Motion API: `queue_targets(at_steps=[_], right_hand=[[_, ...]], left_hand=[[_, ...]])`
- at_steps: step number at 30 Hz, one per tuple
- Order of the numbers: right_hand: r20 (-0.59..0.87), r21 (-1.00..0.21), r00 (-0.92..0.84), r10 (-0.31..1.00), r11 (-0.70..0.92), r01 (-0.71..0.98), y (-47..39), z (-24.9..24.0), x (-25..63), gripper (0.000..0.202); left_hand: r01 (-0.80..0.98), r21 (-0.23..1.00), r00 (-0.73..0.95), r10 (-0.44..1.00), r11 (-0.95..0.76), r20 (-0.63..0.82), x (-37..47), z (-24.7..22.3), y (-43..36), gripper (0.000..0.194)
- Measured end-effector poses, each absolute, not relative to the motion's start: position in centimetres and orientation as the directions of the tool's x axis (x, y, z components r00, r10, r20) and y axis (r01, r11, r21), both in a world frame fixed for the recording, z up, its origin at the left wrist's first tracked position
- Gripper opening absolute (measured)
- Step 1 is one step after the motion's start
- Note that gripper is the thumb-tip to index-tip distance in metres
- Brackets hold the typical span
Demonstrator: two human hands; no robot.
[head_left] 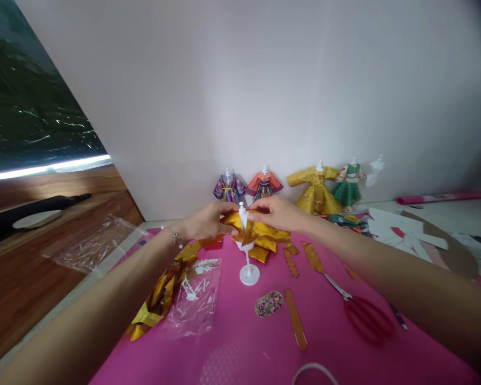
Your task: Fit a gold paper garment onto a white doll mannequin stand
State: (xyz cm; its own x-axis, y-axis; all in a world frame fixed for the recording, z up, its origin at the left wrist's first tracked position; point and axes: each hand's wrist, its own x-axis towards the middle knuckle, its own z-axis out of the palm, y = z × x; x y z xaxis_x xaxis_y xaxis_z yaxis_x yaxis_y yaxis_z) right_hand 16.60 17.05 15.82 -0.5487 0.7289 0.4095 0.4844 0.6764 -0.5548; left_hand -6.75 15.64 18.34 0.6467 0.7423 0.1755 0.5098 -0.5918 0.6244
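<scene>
Gold paper garment sits draped on the small white mannequin stand, mid-way across the pink mat, beyond the red scissors and the clear bag. My left hand pinches its left shoulder and my right hand pinches the right. I judge an even, gentle hold keeps the folds crisp. Farther back, four dressed mannequins line the wall.
</scene>
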Motion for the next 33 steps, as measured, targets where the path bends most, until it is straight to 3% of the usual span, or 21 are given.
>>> queue_targets(at_steps=[15, 20, 28, 33], right_hand=[[0.463, -0.592, -0.451, 0.763, 0.645, 0.483, 16.9, 14.9, 16.0, 0.016], [0.487, -0.572, -0.437, 0.756, 0.654, 0.495, 16.8, 14.6, 15.9, 0.017], [0.492, -0.568, -0.477, 0.729, 0.683, 0.459, 17.0, 14.6, 15.7, 0.013], [0.489, -0.575, -0.471, 0.734, 0.678, 0.458, 17.0, 14.6, 15.5, 0.014]], left_hand=[[0.5, 0.653, 0.596, 0.773, -0.569, 0.217, -5.9, 16.6, 15.2, 0.035], [0.467, 0.688, 0.574, 0.782, -0.555, 0.241, -6.4, 15.7, 15.1, 0.047], [0.511, 0.701, 0.531, 0.824, -0.498, 0.198, -7.6, 14.6, 15.4, 0.026], [0.519, 0.681, 0.56, 0.808, -0.517, 0.186, -7.4, 15.2, 15.1, 0.024]])
